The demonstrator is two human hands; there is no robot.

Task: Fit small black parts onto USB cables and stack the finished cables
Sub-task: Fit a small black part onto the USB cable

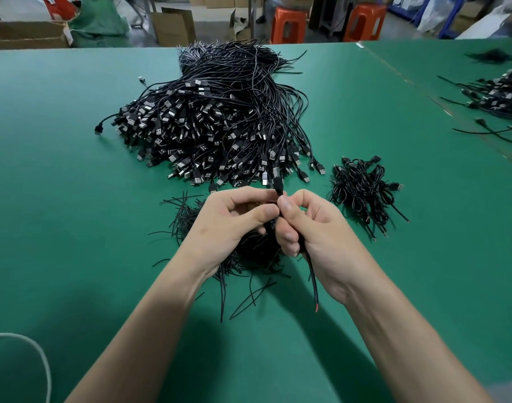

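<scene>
Two hands meet above the near middle of the table (pixel 60 199). The left hand (pixel 234 216) has its fingers curled, with thumb and forefinger pinching one USB cable (pixel 312 286) just under its plug (pixel 278 181). The right hand (pixel 312 228) presses its thumb on the same cable from the other side and wraps its lower fingers round it. The plug stands up above the fingertips; the tail hangs out below the right palm, with a red tip showing at its end

Count on this table: one cable in hand, three heaps
- loose black strips (pixel 188 219), directly beneath and left of the hands, strays fanning toward the body
- small pile of cables (pixel 362 190), just right of the right hand, apart from it
- large heap of cables (pixel 219 120), beyond the hands, its nearest plugs almost at the fingertips

A fourth heap (pixel 498 94) lies past a diagonal seam at far right. One white cord (pixel 31 350) curves in at lower left

Room: green surface shows wide left of the left forearm, between the forearms, and right of the small pile up to the seam. The far table edge runs behind the large heap; two orange stools (pixel 288 24) stand beyond it
</scene>
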